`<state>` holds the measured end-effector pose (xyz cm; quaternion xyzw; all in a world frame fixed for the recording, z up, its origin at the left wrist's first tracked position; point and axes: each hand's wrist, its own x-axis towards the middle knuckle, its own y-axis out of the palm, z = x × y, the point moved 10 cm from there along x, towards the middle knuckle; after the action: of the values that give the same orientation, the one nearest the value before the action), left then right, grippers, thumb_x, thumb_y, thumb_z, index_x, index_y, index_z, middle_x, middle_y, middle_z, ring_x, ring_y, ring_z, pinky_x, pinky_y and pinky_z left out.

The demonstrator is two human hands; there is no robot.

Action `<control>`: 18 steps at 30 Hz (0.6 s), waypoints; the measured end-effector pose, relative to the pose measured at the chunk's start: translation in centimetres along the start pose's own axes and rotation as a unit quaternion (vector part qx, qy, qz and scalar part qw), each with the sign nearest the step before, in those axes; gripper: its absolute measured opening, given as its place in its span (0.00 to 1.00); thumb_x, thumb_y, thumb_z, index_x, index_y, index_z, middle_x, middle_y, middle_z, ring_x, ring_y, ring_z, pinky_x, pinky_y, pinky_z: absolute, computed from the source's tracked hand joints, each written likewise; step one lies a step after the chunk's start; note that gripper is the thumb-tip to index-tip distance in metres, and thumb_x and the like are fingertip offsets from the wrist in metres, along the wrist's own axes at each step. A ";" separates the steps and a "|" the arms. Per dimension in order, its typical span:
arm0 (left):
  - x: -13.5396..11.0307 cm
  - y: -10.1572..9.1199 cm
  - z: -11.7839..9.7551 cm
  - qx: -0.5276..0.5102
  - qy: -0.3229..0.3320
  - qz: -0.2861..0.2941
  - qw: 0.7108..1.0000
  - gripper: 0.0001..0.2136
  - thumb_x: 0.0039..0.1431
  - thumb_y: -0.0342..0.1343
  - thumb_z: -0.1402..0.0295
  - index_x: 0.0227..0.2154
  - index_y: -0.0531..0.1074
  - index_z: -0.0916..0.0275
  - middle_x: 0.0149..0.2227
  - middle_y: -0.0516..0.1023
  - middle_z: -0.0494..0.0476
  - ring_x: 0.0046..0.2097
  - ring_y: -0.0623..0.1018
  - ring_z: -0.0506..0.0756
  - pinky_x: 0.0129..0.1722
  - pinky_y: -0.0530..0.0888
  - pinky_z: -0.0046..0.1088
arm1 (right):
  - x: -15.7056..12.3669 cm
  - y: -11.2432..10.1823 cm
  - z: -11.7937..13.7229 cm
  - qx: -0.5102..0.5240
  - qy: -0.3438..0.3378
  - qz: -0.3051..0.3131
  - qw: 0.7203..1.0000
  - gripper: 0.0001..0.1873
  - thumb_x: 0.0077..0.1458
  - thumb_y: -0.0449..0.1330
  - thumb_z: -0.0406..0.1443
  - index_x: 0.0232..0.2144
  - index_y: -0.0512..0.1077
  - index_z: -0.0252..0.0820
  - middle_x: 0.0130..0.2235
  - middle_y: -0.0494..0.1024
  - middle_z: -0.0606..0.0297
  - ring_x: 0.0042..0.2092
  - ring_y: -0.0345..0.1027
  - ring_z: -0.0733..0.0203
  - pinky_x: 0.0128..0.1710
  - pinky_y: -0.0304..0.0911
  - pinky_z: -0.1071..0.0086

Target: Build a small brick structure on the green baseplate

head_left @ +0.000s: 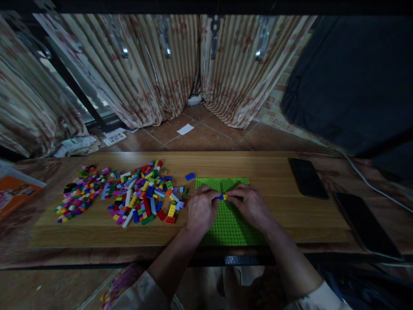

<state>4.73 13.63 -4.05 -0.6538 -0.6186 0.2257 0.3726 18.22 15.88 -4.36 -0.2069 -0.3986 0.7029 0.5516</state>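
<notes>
Over the upper part of a green studded baseplate (pixel 222 224), my two hands meet. My left hand (pixel 202 206) pinches a small blue brick (pixel 221 196) between thumb and fingers. From the other side, my right hand (pixel 250 202) grips a small yellow brick (pixel 225 196) that touches the blue one. Whether the two bricks are joined cannot be made out. A loose blue brick (pixel 190 176) lies just off the plate's upper left corner. Left of my left hand spreads a pile of mixed coloured bricks (pixel 145 193).
A heap of smaller coloured pieces (pixel 82 193) lies at the wooden board's (pixel 274 168) left end. On the right are a black phone (pixel 308 177) and a larger dark device (pixel 364 224) with a white cable. An orange and white package (pixel 19 189) stands far left.
</notes>
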 end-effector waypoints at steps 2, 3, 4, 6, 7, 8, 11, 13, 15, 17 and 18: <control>0.0 0.0 0.0 0.001 -0.001 0.003 1.000 0.10 0.58 0.56 0.73 0.39 0.78 0.55 0.39 0.77 0.52 0.42 0.75 0.53 0.44 0.72 0.28 | 0.0 0.0 0.1 -0.005 -0.003 -0.003 1.000 0.06 0.55 0.61 0.36 0.34 0.80 0.48 0.34 0.78 0.63 0.40 0.69 0.56 0.44 0.62 0.61; 0.0 0.0 0.1 0.001 -0.003 0.005 1.000 0.10 0.58 0.56 0.73 0.39 0.78 0.54 0.39 0.77 0.52 0.42 0.75 0.53 0.43 0.72 0.28 | 0.0 0.0 0.1 -0.008 -0.005 -0.004 1.000 0.06 0.55 0.61 0.36 0.34 0.80 0.49 0.34 0.78 0.63 0.40 0.69 0.56 0.44 0.62 0.61; 0.0 0.0 0.1 0.001 -0.005 0.007 1.000 0.10 0.58 0.56 0.73 0.39 0.78 0.54 0.39 0.77 0.52 0.42 0.75 0.53 0.43 0.72 0.28 | 0.0 0.0 0.2 -0.010 -0.007 -0.004 1.000 0.06 0.55 0.61 0.36 0.34 0.80 0.49 0.34 0.78 0.63 0.40 0.69 0.56 0.44 0.62 0.61; 0.1 0.0 0.2 0.002 -0.007 0.008 1.000 0.09 0.58 0.57 0.73 0.39 0.78 0.55 0.39 0.77 0.52 0.42 0.75 0.53 0.43 0.72 0.28 | 0.1 -0.1 0.2 -0.014 -0.005 -0.007 1.000 0.06 0.55 0.61 0.36 0.34 0.80 0.49 0.34 0.78 0.63 0.40 0.69 0.56 0.44 0.62 0.61; 0.1 0.0 0.1 0.002 -0.006 0.008 1.000 0.09 0.58 0.57 0.73 0.39 0.78 0.55 0.39 0.77 0.52 0.43 0.75 0.53 0.43 0.72 0.28 | 0.1 -0.1 0.2 -0.015 -0.003 -0.006 1.000 0.06 0.55 0.61 0.36 0.34 0.80 0.48 0.34 0.78 0.63 0.40 0.69 0.56 0.44 0.62 0.61; 0.1 0.0 0.1 0.004 -0.003 0.008 1.000 0.10 0.58 0.56 0.73 0.39 0.78 0.55 0.39 0.77 0.53 0.43 0.75 0.53 0.44 0.72 0.29 | 0.1 0.0 0.2 -0.015 -0.002 -0.004 1.000 0.06 0.55 0.61 0.36 0.34 0.80 0.48 0.34 0.78 0.63 0.40 0.69 0.56 0.44 0.62 0.61; 0.0 0.1 0.0 0.006 0.000 0.007 1.000 0.10 0.58 0.56 0.72 0.40 0.78 0.55 0.40 0.77 0.53 0.43 0.75 0.53 0.45 0.72 0.29 | 0.1 -0.1 0.3 -0.019 -0.002 0.000 1.000 0.06 0.55 0.62 0.36 0.34 0.80 0.48 0.34 0.78 0.63 0.40 0.69 0.56 0.44 0.63 0.61; 0.0 0.1 0.1 0.007 -0.002 0.006 1.000 0.10 0.58 0.57 0.73 0.40 0.78 0.55 0.40 0.77 0.53 0.42 0.75 0.53 0.44 0.72 0.29 | 0.1 -0.3 0.3 -0.022 -0.002 0.000 1.000 0.06 0.55 0.61 0.36 0.33 0.80 0.48 0.33 0.78 0.63 0.39 0.69 0.56 0.43 0.63 0.61; 0.0 0.1 0.1 0.010 -0.003 0.004 1.000 0.10 0.58 0.57 0.72 0.40 0.78 0.55 0.39 0.77 0.53 0.42 0.75 0.53 0.44 0.72 0.29 | 0.1 -0.4 0.3 -0.023 -0.001 -0.003 1.000 0.07 0.55 0.61 0.35 0.33 0.80 0.48 0.33 0.78 0.63 0.39 0.69 0.56 0.43 0.63 0.61; 0.0 0.1 0.1 0.012 -0.003 0.005 1.000 0.10 0.58 0.56 0.72 0.40 0.78 0.54 0.40 0.77 0.53 0.42 0.75 0.53 0.44 0.72 0.29 | 0.0 -0.5 0.3 -0.022 -0.002 -0.006 1.000 0.07 0.55 0.61 0.35 0.33 0.80 0.47 0.33 0.78 0.63 0.39 0.69 0.56 0.43 0.63 0.61; 0.0 0.1 0.1 0.012 -0.003 0.006 1.000 0.10 0.58 0.56 0.72 0.40 0.78 0.54 0.40 0.77 0.53 0.42 0.75 0.53 0.44 0.72 0.29 | 0.0 -0.5 0.3 -0.020 -0.003 -0.007 1.000 0.07 0.55 0.61 0.35 0.33 0.80 0.47 0.33 0.78 0.62 0.39 0.69 0.56 0.43 0.63 0.61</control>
<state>4.74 13.60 -4.16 -0.6525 -0.6131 0.2375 0.3768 18.33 15.84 -3.76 -0.2129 -0.4160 0.6915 0.5509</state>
